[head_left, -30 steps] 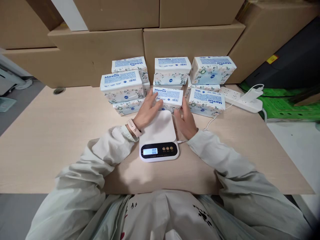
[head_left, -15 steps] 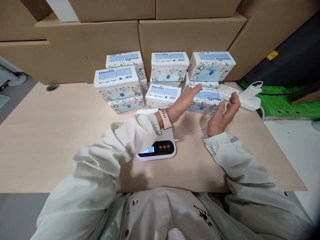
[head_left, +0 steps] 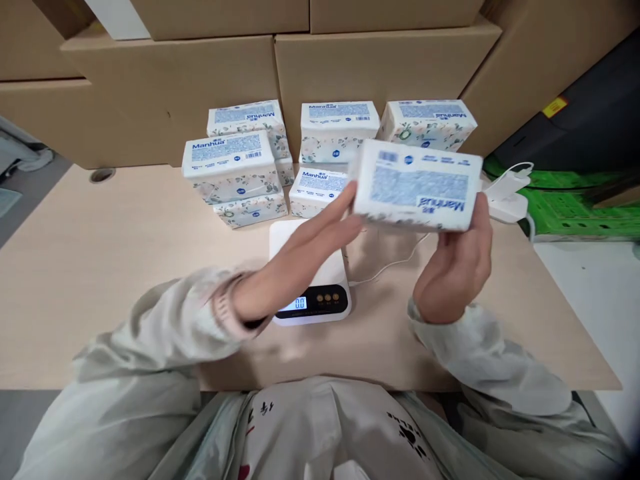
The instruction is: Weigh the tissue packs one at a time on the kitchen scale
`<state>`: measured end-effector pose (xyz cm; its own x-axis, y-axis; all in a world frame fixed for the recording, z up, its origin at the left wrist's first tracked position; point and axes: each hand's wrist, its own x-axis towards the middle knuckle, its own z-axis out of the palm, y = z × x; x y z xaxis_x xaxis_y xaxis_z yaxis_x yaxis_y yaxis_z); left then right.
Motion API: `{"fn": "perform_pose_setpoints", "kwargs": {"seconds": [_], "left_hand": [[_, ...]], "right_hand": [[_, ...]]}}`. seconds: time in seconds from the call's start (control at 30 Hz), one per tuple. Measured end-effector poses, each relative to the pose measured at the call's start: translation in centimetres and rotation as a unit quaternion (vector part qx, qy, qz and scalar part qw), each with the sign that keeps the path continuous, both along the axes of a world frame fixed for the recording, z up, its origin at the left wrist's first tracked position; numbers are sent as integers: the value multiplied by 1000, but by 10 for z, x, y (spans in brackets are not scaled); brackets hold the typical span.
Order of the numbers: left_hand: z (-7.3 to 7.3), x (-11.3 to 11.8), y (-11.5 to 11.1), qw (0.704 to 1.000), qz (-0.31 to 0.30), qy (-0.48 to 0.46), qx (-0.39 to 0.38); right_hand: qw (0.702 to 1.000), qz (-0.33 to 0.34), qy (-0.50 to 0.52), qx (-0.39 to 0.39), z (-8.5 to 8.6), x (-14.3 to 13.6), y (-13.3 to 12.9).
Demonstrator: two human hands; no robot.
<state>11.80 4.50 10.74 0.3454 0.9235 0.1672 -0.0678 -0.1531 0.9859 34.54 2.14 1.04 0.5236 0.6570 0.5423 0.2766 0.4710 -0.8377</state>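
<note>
A white and blue pack of tissues (head_left: 417,187) is raised above the table, held between both hands. My left hand (head_left: 313,250) presses its left end, fingers pointing away from me. Around the right end curl the fingers of my right hand (head_left: 455,270). Below my left forearm lies a white kitchen scale (head_left: 327,270), partly covered; its lit display (head_left: 295,305) reads 0.0. Behind the hands, more tissue packs stand stacked: a left stack (head_left: 230,163), a middle one (head_left: 340,130) and a right one (head_left: 427,123), partly hidden by the raised pack.
Cardboard boxes (head_left: 175,93) wall off the back of the wooden table (head_left: 100,267). A white power strip (head_left: 507,203) with a plug sits at the right edge, and a white cable (head_left: 387,267) runs to the scale. Green crates (head_left: 580,200) stand beyond on the right.
Both hands have taken hold of the front right tissue pack and lifted it off the table toward me. Half a second ago the hands were apart and the pack lay on the table.
</note>
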Motion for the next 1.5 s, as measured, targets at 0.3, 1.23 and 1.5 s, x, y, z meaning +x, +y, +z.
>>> {"fn": "perform_pose_setpoints", "kwargs": {"seconds": [0.3, 1.23, 1.5], "left_hand": [[-40, -98, -66, 989, 124, 19, -78], [-111, -112, -44, 969, 243, -36, 4], [-110, -111, -44, 968, 246, -41, 8]], "right_hand": [[945, 285, -132, -96, -7, -53, -45], [988, 128, -13, -90, -41, -43, -33], [988, 119, -18, -93, -39, -45, -33]]}}
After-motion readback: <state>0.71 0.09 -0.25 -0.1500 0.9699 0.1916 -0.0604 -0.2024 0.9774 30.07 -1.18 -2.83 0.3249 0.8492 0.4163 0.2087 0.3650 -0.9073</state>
